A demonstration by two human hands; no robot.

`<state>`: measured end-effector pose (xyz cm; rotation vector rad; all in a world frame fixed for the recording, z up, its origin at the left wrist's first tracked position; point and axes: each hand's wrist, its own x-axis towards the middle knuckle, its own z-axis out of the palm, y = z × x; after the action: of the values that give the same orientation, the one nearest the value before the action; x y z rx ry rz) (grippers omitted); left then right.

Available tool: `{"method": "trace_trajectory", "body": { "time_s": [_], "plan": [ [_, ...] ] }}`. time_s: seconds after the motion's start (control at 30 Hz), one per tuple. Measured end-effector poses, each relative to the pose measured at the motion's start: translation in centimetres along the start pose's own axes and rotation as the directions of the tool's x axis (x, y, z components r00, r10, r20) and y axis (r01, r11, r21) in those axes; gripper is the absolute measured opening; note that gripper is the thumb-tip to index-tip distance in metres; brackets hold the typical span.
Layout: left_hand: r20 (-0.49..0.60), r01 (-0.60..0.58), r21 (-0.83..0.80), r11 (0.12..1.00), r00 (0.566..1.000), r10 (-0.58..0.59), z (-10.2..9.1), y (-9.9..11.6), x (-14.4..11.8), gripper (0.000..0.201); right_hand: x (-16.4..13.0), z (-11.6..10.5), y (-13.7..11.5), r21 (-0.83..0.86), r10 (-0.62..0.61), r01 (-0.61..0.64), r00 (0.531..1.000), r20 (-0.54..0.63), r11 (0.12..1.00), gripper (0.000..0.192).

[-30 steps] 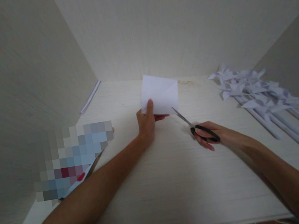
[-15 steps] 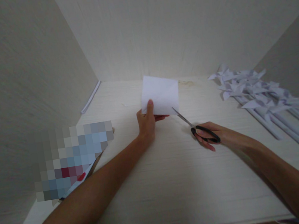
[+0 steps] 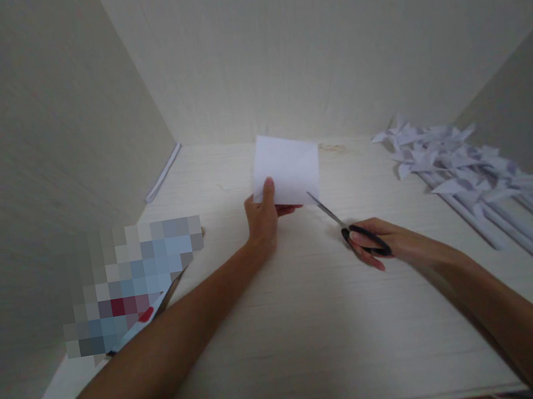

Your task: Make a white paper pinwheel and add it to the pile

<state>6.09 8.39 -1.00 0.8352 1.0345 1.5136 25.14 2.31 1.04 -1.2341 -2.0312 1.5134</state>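
My left hand [image 3: 262, 217] pinches the lower left corner of a white square sheet of paper [image 3: 286, 166] and holds it up above the pale wooden table [image 3: 292, 330]. My right hand [image 3: 385, 243] grips black-handled scissors [image 3: 349, 227]. The blades point up and left, and their tips meet the paper's lower right edge. Both forearms reach in from the bottom of the view.
Several white paper pinwheels on rolled paper sticks [image 3: 465, 178] lie along the right side of the table. A blurred-out flat item [image 3: 137, 274] lies at the left. A thin white strip [image 3: 162, 173] rests along the left wall. Walls enclose the table on three sides.
Almost nothing has moved. The scissors' handles have closed slightly and the blades stay at the paper's lower right edge.
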Motion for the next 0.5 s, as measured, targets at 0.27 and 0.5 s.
{"method": "trace_trajectory", "body": {
  "time_s": [0.27, 0.5],
  "plan": [
    [-0.003, 0.008, 0.022, 1.000, 1.000, -0.008, 0.04, 0.18, -0.13, 0.040, -0.13, -0.06, 0.12, -0.022, 0.001, -0.001, 1.000, -0.004, 1.000, 0.049],
    [-0.008, 0.012, 0.005, 1.000, 1.000, -0.012, 0.14, 0.29, -0.21, 0.038, -0.08, 0.04, 0.49, -0.012, 0.013, -0.014, 1.000, -0.005, 1.000, 0.047]
  ]
}}
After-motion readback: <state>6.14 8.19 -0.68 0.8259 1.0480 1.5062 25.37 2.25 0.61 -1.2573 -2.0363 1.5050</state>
